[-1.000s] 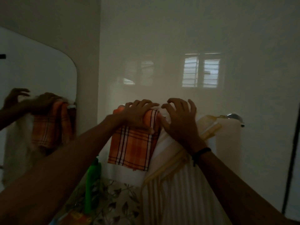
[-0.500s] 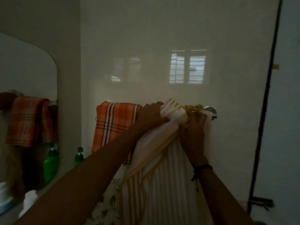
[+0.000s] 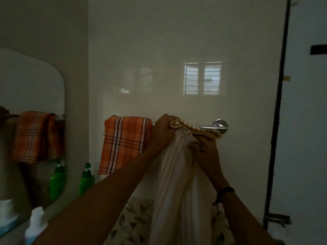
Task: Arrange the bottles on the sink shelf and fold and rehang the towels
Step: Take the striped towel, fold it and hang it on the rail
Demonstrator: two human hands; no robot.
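Both grips, left hand [image 3: 163, 132] and right hand [image 3: 206, 147], raised, clench the white towel [image 3: 177, 174] beside the rail [image 3: 205, 127].

Mirror [image 3: 30, 89], door [image 3: 307, 121], leaf-print cloth [image 3: 134, 220].

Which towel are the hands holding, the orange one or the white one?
The white towel. Both hands, left and right, bunch up its top beside the rail. The orange checked towel hangs folded over the rail, untouched.

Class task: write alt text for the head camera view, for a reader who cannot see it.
Both hands, left hand and right hand, grip a bunched white towel with yellow edging at a chrome towel rail. An orange plaid towel hangs folded on the rail's left end, above a green pump bottle.
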